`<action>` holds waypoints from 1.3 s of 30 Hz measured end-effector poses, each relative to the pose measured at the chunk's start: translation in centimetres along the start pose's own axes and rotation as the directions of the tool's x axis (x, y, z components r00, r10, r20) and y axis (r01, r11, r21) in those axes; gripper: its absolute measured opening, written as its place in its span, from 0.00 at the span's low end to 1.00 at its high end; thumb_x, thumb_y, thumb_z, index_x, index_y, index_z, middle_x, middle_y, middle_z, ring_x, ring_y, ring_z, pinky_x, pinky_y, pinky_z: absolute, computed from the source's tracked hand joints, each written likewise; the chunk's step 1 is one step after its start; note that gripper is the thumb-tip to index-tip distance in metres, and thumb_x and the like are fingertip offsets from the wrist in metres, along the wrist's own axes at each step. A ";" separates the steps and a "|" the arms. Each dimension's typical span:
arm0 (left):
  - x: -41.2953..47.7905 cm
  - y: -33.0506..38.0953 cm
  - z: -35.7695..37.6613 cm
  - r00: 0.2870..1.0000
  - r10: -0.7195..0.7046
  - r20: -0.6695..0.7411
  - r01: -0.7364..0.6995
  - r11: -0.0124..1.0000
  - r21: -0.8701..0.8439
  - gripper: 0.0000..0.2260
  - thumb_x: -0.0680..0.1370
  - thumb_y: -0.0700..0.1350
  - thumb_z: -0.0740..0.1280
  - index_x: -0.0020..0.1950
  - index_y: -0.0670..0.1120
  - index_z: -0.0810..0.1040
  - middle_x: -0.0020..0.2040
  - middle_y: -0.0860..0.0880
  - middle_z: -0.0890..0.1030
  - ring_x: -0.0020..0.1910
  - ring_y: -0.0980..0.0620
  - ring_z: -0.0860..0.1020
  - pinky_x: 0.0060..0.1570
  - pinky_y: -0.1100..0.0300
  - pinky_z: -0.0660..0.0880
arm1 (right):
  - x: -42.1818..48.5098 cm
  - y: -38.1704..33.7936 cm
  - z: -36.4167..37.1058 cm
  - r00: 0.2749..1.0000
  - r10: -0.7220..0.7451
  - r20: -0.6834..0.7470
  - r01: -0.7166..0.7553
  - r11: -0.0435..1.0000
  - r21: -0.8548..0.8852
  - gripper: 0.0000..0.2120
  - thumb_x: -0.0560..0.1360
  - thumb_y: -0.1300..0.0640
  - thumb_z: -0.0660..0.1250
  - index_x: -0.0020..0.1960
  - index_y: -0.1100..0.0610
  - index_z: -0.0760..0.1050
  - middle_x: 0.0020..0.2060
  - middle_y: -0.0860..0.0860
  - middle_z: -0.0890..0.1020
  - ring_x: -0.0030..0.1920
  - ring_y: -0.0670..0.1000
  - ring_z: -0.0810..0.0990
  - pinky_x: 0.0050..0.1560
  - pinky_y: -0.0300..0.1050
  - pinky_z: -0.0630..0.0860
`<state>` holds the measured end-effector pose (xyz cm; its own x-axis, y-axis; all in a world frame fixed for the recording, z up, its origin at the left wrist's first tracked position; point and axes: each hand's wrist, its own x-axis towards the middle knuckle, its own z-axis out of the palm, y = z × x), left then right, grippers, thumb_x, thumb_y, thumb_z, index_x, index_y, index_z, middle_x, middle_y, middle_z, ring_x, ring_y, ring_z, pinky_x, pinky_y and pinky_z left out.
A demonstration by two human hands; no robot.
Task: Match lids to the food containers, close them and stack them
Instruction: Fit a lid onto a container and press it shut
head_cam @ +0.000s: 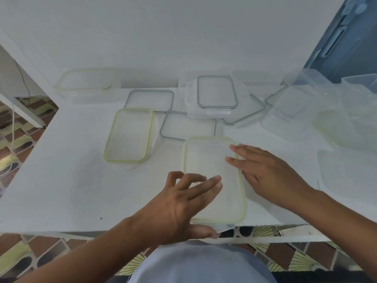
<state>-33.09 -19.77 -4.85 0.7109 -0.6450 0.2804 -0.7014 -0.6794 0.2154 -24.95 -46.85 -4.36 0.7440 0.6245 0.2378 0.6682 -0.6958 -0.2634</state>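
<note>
Two hands, left hand [173, 207] and right hand [265, 172], are laid loose-fingered, gripping nothing, on the green-rimmed lid [212, 160], whose rim is best pressed down evenly.

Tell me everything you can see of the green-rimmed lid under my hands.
The green-rimmed lid is a clear, plastic-looking rectangle with a green seal around its rim. It lies flat at the table's front edge, long side pointing away. The right hand rests straight fingers on its right rim; the left hand has its thumb at the near edge, fingers over the top.
</note>
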 end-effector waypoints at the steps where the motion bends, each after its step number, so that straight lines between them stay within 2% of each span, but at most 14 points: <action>1: 0.2 0.1 0.1 1.000 -0.021 -0.001 0.021 1.000 0.006 0.41 0.75 0.70 0.69 0.78 0.43 0.70 0.80 0.49 0.66 0.73 0.46 0.71 0.61 0.42 0.70 | -0.1 -0.7 0.0 0.998 0.037 0.057 -0.038 0.999 0.017 0.28 0.77 0.68 0.67 0.74 0.49 0.71 0.75 0.46 0.68 0.76 0.40 0.60 0.73 0.44 0.64; 4: 0.4 0.2 0.2 0.995 -0.095 0.028 0.095 0.995 0.035 0.47 0.73 0.74 0.67 0.80 0.42 0.66 0.82 0.48 0.61 0.79 0.44 0.63 0.67 0.40 0.67 | -0.5 -1.8 -0.5 0.951 0.114 0.288 -0.142 0.987 0.077 0.30 0.83 0.64 0.56 0.79 0.43 0.52 0.78 0.35 0.48 0.75 0.30 0.39 0.74 0.30 0.45; 9: 0.0 0.1 0.5 0.977 -0.187 0.103 0.183 0.982 0.051 0.51 0.71 0.77 0.64 0.82 0.42 0.60 0.84 0.47 0.56 0.83 0.46 0.51 0.75 0.37 0.61 | -0.7 -2.9 -2.6 0.853 0.138 0.503 -0.240 0.960 0.145 0.30 0.84 0.56 0.52 0.81 0.44 0.44 0.76 0.30 0.36 0.72 0.28 0.31 0.77 0.36 0.43; 11: 0.0 0.1 0.5 0.975 -0.184 0.125 0.180 0.983 0.040 0.51 0.72 0.77 0.64 0.82 0.43 0.59 0.84 0.47 0.55 0.83 0.47 0.49 0.76 0.37 0.59 | -0.9 -3.5 -3.4 0.802 0.123 0.584 -0.236 0.964 0.122 0.33 0.84 0.47 0.54 0.81 0.44 0.36 0.74 0.31 0.29 0.71 0.30 0.27 0.79 0.40 0.43; 15: 0.0 -0.1 0.1 0.960 -0.181 0.211 0.182 0.983 0.014 0.52 0.72 0.78 0.60 0.84 0.45 0.53 0.85 0.49 0.47 0.83 0.48 0.42 0.79 0.37 0.52 | -1.1 -4.9 -3.9 0.776 0.115 0.620 -0.196 0.979 0.064 0.56 0.69 0.21 0.58 0.76 0.44 0.25 0.69 0.33 0.20 0.70 0.34 0.21 0.75 0.39 0.41; 19: 0.3 -0.2 -0.8 0.923 -0.171 0.344 0.166 0.985 0.044 0.55 0.71 0.80 0.57 0.84 0.47 0.42 0.83 0.52 0.35 0.81 0.50 0.31 0.80 0.41 0.42 | -1.6 -5.3 -2.7 0.819 0.115 0.562 -0.138 0.990 -0.002 0.63 0.66 0.20 0.62 0.75 0.48 0.21 0.69 0.39 0.17 0.70 0.39 0.19 0.77 0.43 0.40; 21: 0.5 -0.2 -1.3 0.905 -0.169 0.390 0.160 0.986 0.056 0.54 0.73 0.79 0.57 0.84 0.48 0.37 0.82 0.53 0.30 0.79 0.51 0.27 0.80 0.44 0.37 | -1.7 -5.3 -2.6 0.821 0.128 0.556 -0.135 0.990 -0.028 0.62 0.67 0.21 0.61 0.75 0.49 0.21 0.68 0.40 0.16 0.70 0.40 0.18 0.77 0.42 0.38; 23: 0.5 -0.2 -1.2 0.908 -0.157 0.390 0.144 0.988 0.062 0.52 0.75 0.77 0.57 0.84 0.48 0.37 0.82 0.52 0.30 0.79 0.51 0.27 0.80 0.43 0.38 | -1.6 -5.4 -2.5 0.825 0.129 0.550 -0.127 0.991 -0.042 0.61 0.68 0.22 0.60 0.75 0.50 0.21 0.68 0.41 0.16 0.69 0.41 0.17 0.76 0.40 0.37; 27: -0.2 -0.1 0.5 0.959 -0.155 0.239 0.141 0.987 0.074 0.46 0.77 0.71 0.62 0.84 0.42 0.54 0.85 0.45 0.49 0.83 0.44 0.44 0.77 0.35 0.57 | -2.1 -5.8 -1.4 0.846 0.116 0.520 -0.107 0.993 -0.048 0.58 0.72 0.25 0.59 0.73 0.54 0.19 0.69 0.45 0.16 0.70 0.45 0.17 0.79 0.43 0.45; 29: -0.4 -0.2 1.1 0.970 -0.149 0.192 0.138 0.988 0.069 0.46 0.77 0.70 0.64 0.83 0.41 0.57 0.84 0.44 0.52 0.83 0.43 0.47 0.76 0.34 0.59 | -2.2 -6.0 -0.9 0.856 0.117 0.503 -0.111 0.993 -0.043 0.57 0.72 0.26 0.57 0.73 0.55 0.19 0.70 0.46 0.17 0.71 0.47 0.17 0.79 0.44 0.50; 34: -0.4 -0.4 0.8 0.967 -0.151 0.204 0.145 0.988 0.048 0.47 0.75 0.68 0.67 0.84 0.43 0.55 0.85 0.46 0.50 0.83 0.45 0.45 0.78 0.36 0.56 | -2.1 -6.2 -1.3 0.839 0.157 0.521 -0.152 0.987 -0.053 0.58 0.72 0.25 0.58 0.72 0.53 0.19 0.70 0.44 0.17 0.71 0.43 0.18 0.75 0.35 0.39; 36: -0.4 -0.7 0.2 0.959 -0.134 0.250 0.139 0.990 -0.003 0.48 0.76 0.68 0.67 0.84 0.45 0.51 0.85 0.49 0.46 0.83 0.47 0.42 0.79 0.39 0.51 | -2.3 -6.2 -1.1 0.879 0.144 0.455 -0.109 0.989 -0.103 0.58 0.71 0.23 0.57 0.79 0.57 0.29 0.77 0.49 0.27 0.76 0.46 0.26 0.76 0.35 0.37; 38: -0.4 -1.7 -1.0 0.944 -0.100 0.316 0.120 0.992 -0.045 0.48 0.76 0.67 0.68 0.85 0.48 0.47 0.85 0.53 0.42 0.82 0.51 0.38 0.81 0.44 0.43 | -2.6 -6.0 -0.8 0.902 0.146 0.406 -0.084 0.982 -0.168 0.56 0.71 0.21 0.55 0.81 0.62 0.48 0.82 0.56 0.47 0.81 0.51 0.43 0.78 0.44 0.45; 39: -0.3 -2.3 -1.7 0.926 -0.085 0.367 0.110 0.993 -0.049 0.48 0.76 0.66 0.69 0.84 0.49 0.44 0.84 0.55 0.39 0.82 0.53 0.35 0.81 0.46 0.39 | -2.7 -6.0 -0.8 0.910 0.128 0.394 -0.060 0.982 -0.180 0.55 0.71 0.21 0.54 0.81 0.62 0.54 0.81 0.57 0.53 0.81 0.52 0.48 0.77 0.48 0.48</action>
<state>-31.77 -17.45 -3.81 0.7372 -0.6680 -0.1015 -0.6204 -0.7287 0.2902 -31.02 -44.65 -2.70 0.7627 0.6195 -0.1858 0.6116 -0.7843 -0.1043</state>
